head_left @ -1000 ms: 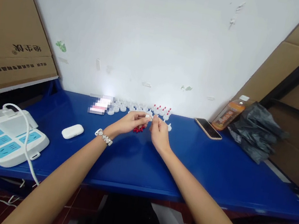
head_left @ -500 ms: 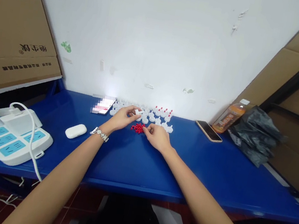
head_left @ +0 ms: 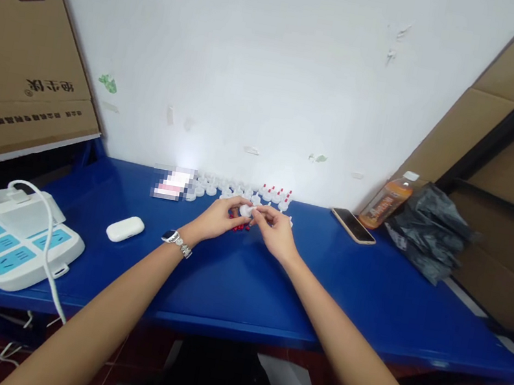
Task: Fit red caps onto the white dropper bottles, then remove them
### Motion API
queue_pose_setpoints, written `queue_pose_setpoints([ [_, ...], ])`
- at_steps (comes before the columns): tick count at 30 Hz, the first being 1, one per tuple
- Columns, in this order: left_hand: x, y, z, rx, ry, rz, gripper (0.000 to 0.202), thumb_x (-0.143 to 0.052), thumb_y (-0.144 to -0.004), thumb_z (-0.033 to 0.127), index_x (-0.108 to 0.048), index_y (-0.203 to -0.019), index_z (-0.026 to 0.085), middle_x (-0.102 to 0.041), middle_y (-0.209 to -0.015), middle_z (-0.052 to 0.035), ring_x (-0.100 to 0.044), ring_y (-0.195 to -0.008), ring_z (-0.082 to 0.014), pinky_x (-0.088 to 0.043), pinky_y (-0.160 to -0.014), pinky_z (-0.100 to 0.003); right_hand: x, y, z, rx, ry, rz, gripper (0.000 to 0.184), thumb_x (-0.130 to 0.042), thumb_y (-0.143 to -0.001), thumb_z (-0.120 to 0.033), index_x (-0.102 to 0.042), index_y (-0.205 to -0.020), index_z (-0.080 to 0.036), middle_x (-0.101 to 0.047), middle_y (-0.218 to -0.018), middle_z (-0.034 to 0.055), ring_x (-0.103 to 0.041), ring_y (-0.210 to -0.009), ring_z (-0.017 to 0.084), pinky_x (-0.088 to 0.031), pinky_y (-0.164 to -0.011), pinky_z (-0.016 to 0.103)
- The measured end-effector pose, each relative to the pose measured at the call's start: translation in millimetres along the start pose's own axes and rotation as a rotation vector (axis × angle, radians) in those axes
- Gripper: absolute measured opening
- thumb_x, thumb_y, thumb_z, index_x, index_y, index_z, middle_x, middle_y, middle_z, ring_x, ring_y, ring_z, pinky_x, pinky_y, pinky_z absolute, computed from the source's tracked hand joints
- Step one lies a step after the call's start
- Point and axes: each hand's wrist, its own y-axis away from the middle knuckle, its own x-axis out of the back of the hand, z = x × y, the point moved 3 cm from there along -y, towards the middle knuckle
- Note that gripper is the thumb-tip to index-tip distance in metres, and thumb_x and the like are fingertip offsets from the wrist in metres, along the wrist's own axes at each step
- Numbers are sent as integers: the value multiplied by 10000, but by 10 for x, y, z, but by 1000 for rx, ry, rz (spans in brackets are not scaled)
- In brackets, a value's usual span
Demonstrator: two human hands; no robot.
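My left hand [head_left: 219, 218] grips a white nozzle cap [head_left: 246, 210] between thumb and fingers, its spout pointing toward my right hand [head_left: 280, 232]. The right thumb and forefinger are pinched together at the spout's tip; whatever small piece they hold is hidden. Just below the fingers lies a pile of small red tip caps [head_left: 238, 226], partly covered by both hands. Behind the hands, several white nozzle caps [head_left: 211, 189] stand upright in rows. At the right end of the rows, several nozzle caps with red tips [head_left: 280, 196] are grouped near the wall.
A phone with a lit screen [head_left: 174, 184] and a white earbud case [head_left: 125, 229] lie left on the blue table [head_left: 240, 295]. Further left is a power strip [head_left: 5, 249] with a cable. A dark phone [head_left: 354, 226], a drink bottle [head_left: 387, 201] and a black plastic bag [head_left: 432, 232] are right.
My right hand has left the red pile and come up to the nozzle cap. My left hand has moved right with the cap, so both hands now meet over the pile.
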Motion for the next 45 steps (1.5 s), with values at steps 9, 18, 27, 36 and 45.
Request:
queue_pose_setpoints([
  [9, 12, -12, -38, 26, -98, 100, 476, -682, -829, 492, -646, -1204, 201, -737, -994, -41, -650, -783, -170, -506, -788, -304, 115, -161, -45, 21, 356, 127, 201, -585, -870, -367, -683, -873, -191, -711, -757, 16, -625, -689, 154, -445, -651, 258],
  [18, 72, -14, -118, 77, -186, 163, 335, -588, -890, 506, -680, -1027, 214, -741, -944, -46, -663, -783, -187, -503, -760, -311, 7, -501, -5, -97, 887, -141, 170, -573, -876, -309, -724, -890, -233, -758, -902, 49, -683, -817, 203, -438, -669, 271],
  [27, -17, 0, -28, 40, -120, 40, 297, -613, -878, 487, -684, -941, 205, -702, -835, -33, -610, -716, -167, -452, -666, -281, 299, -607, -14, -122, 850, -127, 177, -602, -871, -347, -734, -915, -238, -761, -963, 16, -678, -880, 173, -439, -689, 252],
  [36, -95, 38, -27, 29, -44, -293, 402, -789, -701, 543, -711, -898, 202, -593, -724, 12, -545, -655, -137, -405, -592, -254, 187, -443, -17, -56, 830, -219, 204, -622, -868, -368, -717, -1021, -273, -765, -940, -17, -680, -872, 164, -445, -720, 250],
  [45, -192, 9, -81, -34, -105, -254, 222, -679, -823, 405, -752, -792, 198, -675, -756, -30, -573, -670, -148, -419, -620, -264, 146, -482, 22, -72, 819, -186, 134, -613, -860, -273, -732, -915, -247, -770, -966, 0, -688, -902, 174, -443, -700, 248],
])
